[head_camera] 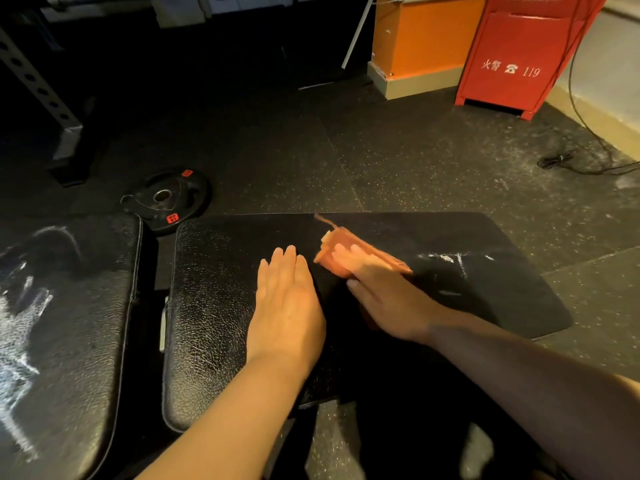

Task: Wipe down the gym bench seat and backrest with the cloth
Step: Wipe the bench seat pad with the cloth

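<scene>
I am pressing the left hand (287, 299) flat on the pad (214, 306), fingers straight and released, to brace myself. I am laying the right hand (384, 292) flat on the cloth (346, 240), fingers extended and not clenched, so the palm is loading the cloth for the wipe. The orange cloth is lying folded near the pad's middle, under those fingers. The pad is showing black, glossy, cracked vinyl. White streaks (450, 259) are showing right of the cloth, and heavier ones on the left pad (69, 323).
</scene>
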`<state>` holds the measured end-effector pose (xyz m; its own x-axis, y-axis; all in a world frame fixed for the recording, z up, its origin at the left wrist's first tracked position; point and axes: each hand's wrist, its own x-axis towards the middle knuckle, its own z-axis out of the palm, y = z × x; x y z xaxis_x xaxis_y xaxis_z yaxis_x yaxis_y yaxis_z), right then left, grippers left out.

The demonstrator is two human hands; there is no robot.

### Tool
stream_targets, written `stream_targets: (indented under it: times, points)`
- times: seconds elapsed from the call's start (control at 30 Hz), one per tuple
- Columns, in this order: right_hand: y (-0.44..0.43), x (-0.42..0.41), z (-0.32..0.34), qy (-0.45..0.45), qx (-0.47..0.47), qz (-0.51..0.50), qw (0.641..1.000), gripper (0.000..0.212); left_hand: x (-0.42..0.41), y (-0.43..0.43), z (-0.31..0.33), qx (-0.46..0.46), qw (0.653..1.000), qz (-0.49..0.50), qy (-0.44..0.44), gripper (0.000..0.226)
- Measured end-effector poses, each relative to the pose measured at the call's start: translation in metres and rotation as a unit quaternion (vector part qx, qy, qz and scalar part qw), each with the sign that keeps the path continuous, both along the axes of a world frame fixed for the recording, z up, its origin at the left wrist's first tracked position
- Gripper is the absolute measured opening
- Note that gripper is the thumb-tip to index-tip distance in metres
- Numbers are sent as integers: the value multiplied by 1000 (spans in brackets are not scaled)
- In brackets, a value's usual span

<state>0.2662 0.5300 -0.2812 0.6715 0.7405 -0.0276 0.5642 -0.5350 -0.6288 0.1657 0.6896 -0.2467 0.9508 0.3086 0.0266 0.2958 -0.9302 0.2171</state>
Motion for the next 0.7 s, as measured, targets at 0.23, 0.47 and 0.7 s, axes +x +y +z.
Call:
stream_targets:
  times: [0.23, 0.47, 0.7]
  points:
    - [-9, 15, -9, -31, -105, -244, 964, 50, -5, 5, 8, -96, 993, 36, -58, 52]
    - [-39, -66, 15, -58, -22, 40, 997, 51, -16, 11, 9, -72, 997, -12, -38, 50]
    - [-45, -43, -10, -15, -126, -235, 964, 52, -42, -6, 10, 19, 998, -48, -27, 48]
